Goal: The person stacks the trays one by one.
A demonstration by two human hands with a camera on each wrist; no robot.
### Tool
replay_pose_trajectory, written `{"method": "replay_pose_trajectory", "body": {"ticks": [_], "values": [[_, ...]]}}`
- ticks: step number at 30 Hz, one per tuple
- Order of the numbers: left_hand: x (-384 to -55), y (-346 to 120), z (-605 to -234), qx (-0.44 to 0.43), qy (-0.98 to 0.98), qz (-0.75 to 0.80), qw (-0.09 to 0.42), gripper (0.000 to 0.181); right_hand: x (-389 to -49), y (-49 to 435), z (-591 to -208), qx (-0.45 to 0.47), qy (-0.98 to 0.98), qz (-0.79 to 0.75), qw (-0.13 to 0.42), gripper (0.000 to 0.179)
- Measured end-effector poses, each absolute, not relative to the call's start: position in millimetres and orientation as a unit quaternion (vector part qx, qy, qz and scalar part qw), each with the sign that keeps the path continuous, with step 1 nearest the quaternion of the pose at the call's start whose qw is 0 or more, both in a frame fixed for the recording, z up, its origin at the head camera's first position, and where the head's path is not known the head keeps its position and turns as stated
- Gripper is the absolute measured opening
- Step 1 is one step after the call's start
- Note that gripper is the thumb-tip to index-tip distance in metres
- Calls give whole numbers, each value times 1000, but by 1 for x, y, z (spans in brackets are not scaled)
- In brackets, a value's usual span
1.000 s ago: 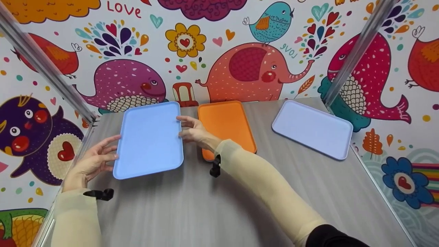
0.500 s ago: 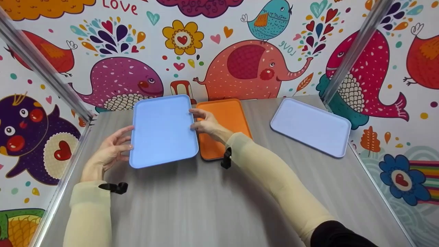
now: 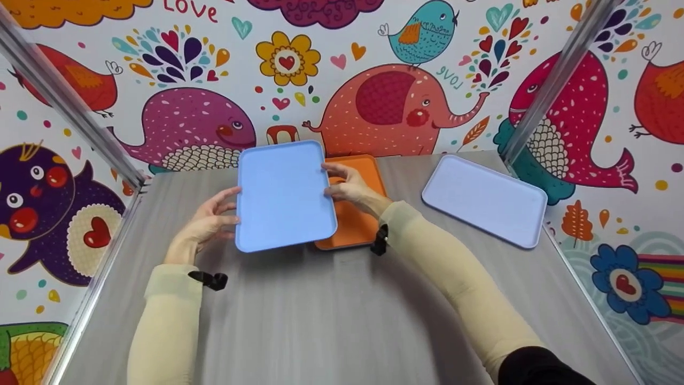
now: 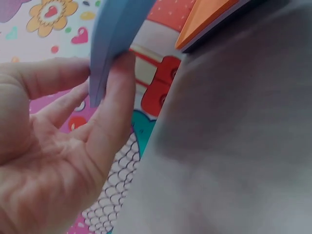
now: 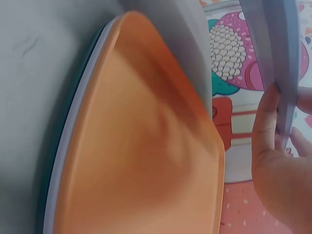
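A blue rectangular tray is held up off the table by both hands, one at each long side. My left hand pinches its left edge between thumb and fingers, as the left wrist view shows from close by. On the opposite edge, my right hand pinches with the thumb underneath. The blue tray tilts and, in the head view, overlaps the left part of an orange tray. That orange tray lies on top of a lavender tray and a dark green one, their rims visible in the right wrist view.
Apart on the right of the grey table lies another, pale lavender tray, set at an angle. A patterned wall rises behind the table, with metal posts at the corners.
Both hands have carried the blue tray rightwards and slightly away, from left of the orange tray to partly over it. The orange and pale lavender trays have stayed in place.
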State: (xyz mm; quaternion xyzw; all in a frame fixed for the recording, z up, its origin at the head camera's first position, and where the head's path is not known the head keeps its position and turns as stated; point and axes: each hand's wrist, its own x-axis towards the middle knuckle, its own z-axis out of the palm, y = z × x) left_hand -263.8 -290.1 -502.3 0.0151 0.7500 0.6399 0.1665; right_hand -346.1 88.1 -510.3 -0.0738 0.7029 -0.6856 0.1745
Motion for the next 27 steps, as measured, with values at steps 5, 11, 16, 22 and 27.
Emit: {"method": "replay_pose_trajectory", "body": {"ticks": [5,11,16,22,27], "values": [[-275,-273,-504,14,741,650,169,87,-348,107,-512,-74,702,-689,165,77],[-282,-255,-509,14,748,640,175,87,-348,124,-516,-64,709,-685,158,76],[-291,-240,-513,18,746,642,175,87,-349,137,-521,-56,708,-687,156,76],[-300,-219,-521,8,738,651,175,89,-352,157,-529,-49,726,-669,152,77],[-305,-197,-532,2,739,651,173,90,-355,175,-536,-48,753,-641,142,76]]}}
